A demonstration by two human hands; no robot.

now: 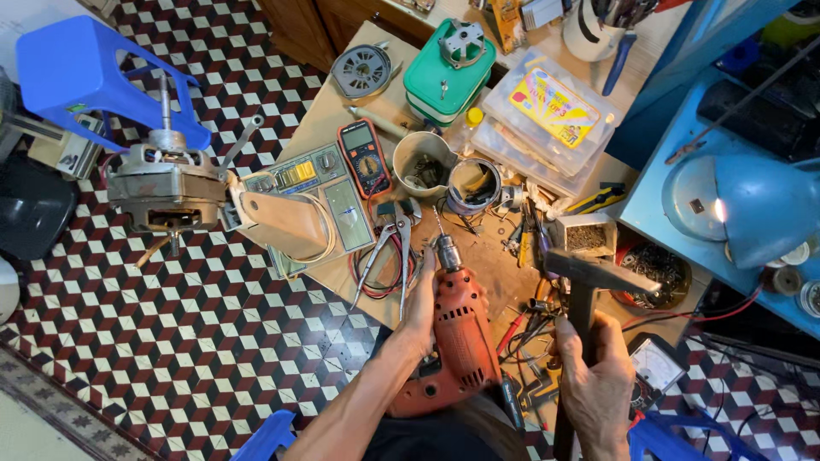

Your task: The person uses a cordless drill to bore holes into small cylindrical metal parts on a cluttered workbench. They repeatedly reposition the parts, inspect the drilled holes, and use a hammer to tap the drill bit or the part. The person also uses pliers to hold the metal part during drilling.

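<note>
The left hand (420, 312) is wrapped around the side of an orange drill (457, 337), with its fingers closed on the drill's body. The drill points away from the person, and its metal tip sits just past the fingertips, over the brown board (342, 107) that works as a table. The right hand (598, 388) is closed tight around the dark handle of a hammer (589, 282). The hammer's head sticks up above the right fingers and leans over the messy part of the board. Just beside the left fingers, on the outer side, lie silver pliers (389, 256) on some red wire. A little farther out from those fingers sit a flat tester box (312, 201) and a small meter (365, 156) with a dial. Beyond the drill tip stand a grey cup (423, 162) and a round tin (472, 185), so there is little free room ahead of the left fingers. Between the two hands the board is crowded with wires and small tools. Past the hammer head sits a small box of nails (588, 236). The board's near edge runs close under the left hand, and past the pliers the checkered floor (171, 341) is open. A grey motor (166, 183) lies there, well apart from both hands.
</note>
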